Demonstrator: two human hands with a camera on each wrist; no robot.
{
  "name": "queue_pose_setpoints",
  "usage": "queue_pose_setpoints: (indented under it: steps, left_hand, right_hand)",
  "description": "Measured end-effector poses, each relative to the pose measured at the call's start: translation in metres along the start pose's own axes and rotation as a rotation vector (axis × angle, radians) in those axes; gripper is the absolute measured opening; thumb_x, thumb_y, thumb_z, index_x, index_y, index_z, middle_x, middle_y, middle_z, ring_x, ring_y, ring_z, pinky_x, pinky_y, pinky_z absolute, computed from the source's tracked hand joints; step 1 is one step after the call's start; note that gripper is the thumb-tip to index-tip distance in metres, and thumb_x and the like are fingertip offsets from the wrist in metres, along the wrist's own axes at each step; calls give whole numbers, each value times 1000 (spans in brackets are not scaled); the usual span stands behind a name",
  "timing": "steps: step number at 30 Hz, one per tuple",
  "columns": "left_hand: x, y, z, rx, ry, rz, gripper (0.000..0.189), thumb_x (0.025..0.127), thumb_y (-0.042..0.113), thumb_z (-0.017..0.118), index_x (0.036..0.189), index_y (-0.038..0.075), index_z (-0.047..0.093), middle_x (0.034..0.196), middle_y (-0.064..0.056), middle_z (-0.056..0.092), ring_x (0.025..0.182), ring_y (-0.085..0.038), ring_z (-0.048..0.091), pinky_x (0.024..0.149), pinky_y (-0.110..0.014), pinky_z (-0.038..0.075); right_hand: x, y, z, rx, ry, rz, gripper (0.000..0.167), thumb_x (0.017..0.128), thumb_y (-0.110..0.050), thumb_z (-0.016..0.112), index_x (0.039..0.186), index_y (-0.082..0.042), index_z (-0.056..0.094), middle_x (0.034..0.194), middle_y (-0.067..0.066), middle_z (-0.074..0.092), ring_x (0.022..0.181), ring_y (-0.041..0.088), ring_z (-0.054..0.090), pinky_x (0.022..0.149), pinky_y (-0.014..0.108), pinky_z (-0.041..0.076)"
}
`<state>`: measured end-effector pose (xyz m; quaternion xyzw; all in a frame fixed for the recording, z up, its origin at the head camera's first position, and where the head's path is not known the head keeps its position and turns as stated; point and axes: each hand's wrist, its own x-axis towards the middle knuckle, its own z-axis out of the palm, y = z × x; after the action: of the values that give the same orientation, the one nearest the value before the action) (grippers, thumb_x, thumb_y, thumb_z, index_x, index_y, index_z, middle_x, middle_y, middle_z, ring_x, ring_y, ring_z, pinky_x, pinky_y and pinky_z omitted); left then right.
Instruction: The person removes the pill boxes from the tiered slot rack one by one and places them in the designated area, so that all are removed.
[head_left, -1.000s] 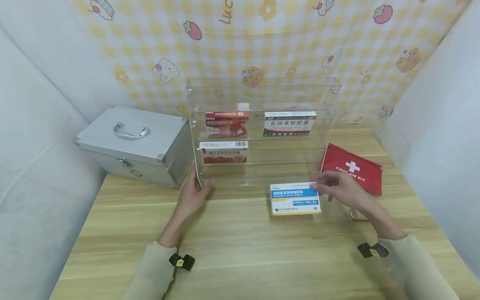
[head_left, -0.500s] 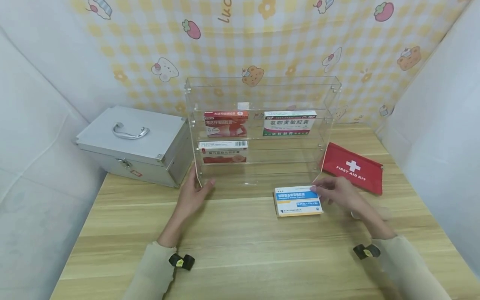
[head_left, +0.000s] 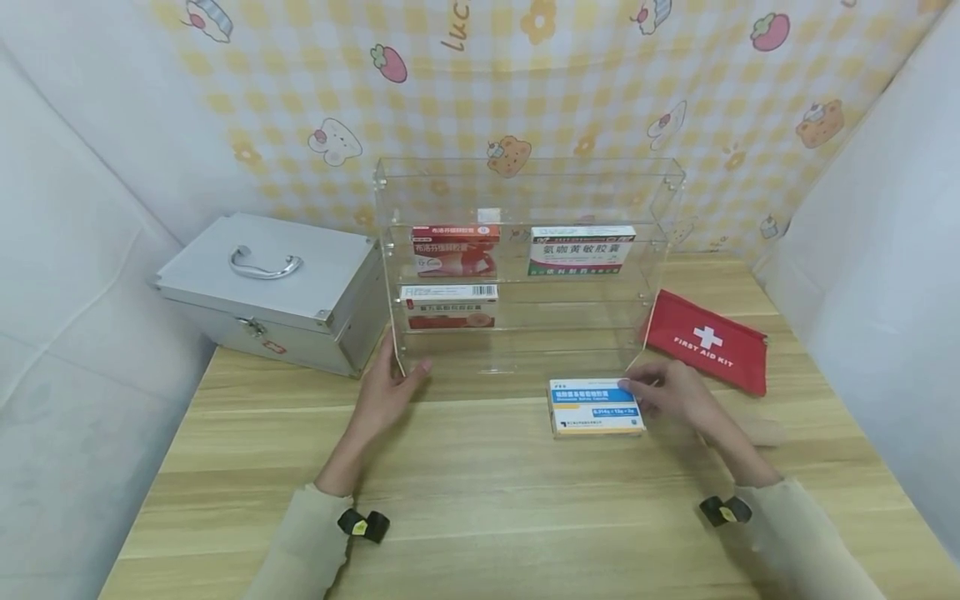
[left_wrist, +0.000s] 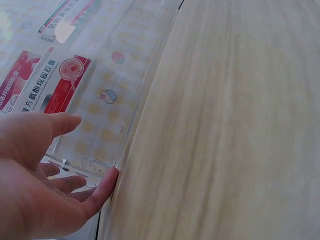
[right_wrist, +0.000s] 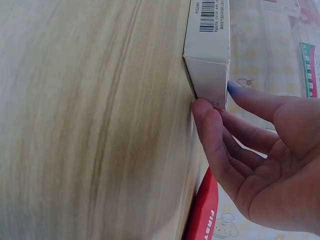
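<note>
A white-and-blue medicine box lies at the table in front of a clear acrylic rack. My right hand pinches its right end. In the right wrist view, the thumb is on the printed face and the fingertips are at the lower edge of the medicine box. My left hand rests against the rack's lower left side. Its fingers lie along the outside and the thumb stands apart in front, with nothing gripped, in the left wrist view.
On the rack stand a red box, a white-and-green box and a white-and-red box. A silver case is at the left, a red first aid pouch at the right. A pale object lies partly behind my right forearm.
My right hand has lowered the medicine box slightly toward me and to the right; in the last half second it barely moves. The left hand stays at the rack.
</note>
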<state>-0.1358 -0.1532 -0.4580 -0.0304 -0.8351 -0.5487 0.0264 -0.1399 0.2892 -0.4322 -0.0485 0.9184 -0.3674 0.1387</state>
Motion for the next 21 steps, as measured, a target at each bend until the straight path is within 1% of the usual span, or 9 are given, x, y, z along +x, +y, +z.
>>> queue_pose_setpoints:
  steps: [3,7,12,15,17,20,21]
  left_hand:
    - [0,-1,0,-6,-3,7,81,95,25,67,157,34,16,150,-23,38,127,-42,46,97,-54,47]
    - [-1,-1,0,-10,-6,11,80,95,27,66,157,34,16,151,-23,37,130,-43,44,97,-54,47]
    - [-1,-1,-1,-4,-7,0,80,95,28,67,157,34,16,150,-22,38,129,-42,45,97,-52,48]
    - [-1,0,-2,1,-6,-5,80,95,27,67,157,34,16,150,-22,38,128,-42,46,96,-52,48]
    - [-1,0,-1,-5,-6,4,81,95,26,67,157,33,16,151,-22,36,129,-42,44,95,-53,49]
    - [-1,0,-1,-11,-6,14,81,95,26,67,157,34,15,152,-20,35,129,-43,44,94,-53,49]
    - [-1,0,-1,-15,-8,14,81,95,26,67,157,34,15,152,-20,35,129,-43,44,95,-53,49]
  right_hand:
    - [0,0,0,-11,3,1,44,92,-32,70,123,-1,66,86,5,70,70,21,65,60,32,57]
    - [-2,-1,0,4,8,15,47,93,-35,69,124,-1,65,90,6,70,71,21,66,62,34,58]
    - [-6,-3,-3,25,27,25,49,94,-36,68,126,1,63,90,8,69,71,22,67,62,34,59]
    - [-11,-6,-6,7,44,11,46,94,-34,67,125,1,64,90,9,70,71,22,67,62,35,59]
    - [-14,-10,-9,-16,67,-4,42,94,-32,68,123,-1,65,91,10,70,71,24,67,61,35,59]
    - [-19,-20,-14,-49,117,-42,36,94,-29,69,119,-3,67,93,12,71,71,26,67,59,34,58]
    - [-20,-25,-15,-62,139,-67,35,94,-28,69,118,-3,68,94,11,71,70,26,67,57,33,58]
